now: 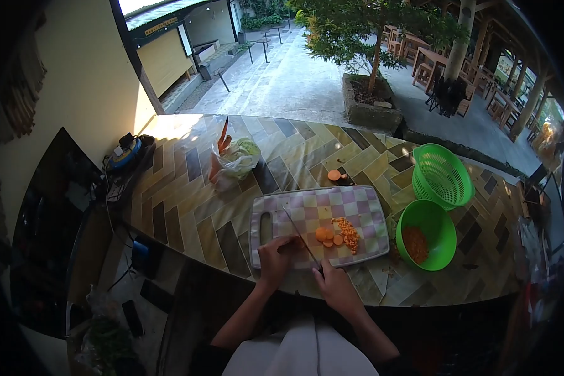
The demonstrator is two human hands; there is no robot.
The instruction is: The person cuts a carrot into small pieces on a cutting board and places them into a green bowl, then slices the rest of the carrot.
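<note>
A checkered pink and white cutting board [368,216] lies on the tiled table. My right hand [334,283] is closed around the handle of a knife [302,238], whose blade points up and left across the board. On the board's left part, my left hand [278,257] has its fingers bent together beside the blade; a small piece, mostly hidden, seems to be under the fingertips. Right of the knife lie round carrot slices [324,234] and a strip of diced carrot [348,235]. A carrot piece [334,175] rests beyond the board's far edge.
Right of the board are a green bowl [446,235] with shredded orange food inside and a green colander [443,177] behind it. A plastic bag [237,156] of vegetables stands at the back left. Cables and a blue device [126,154] are at the table's left end.
</note>
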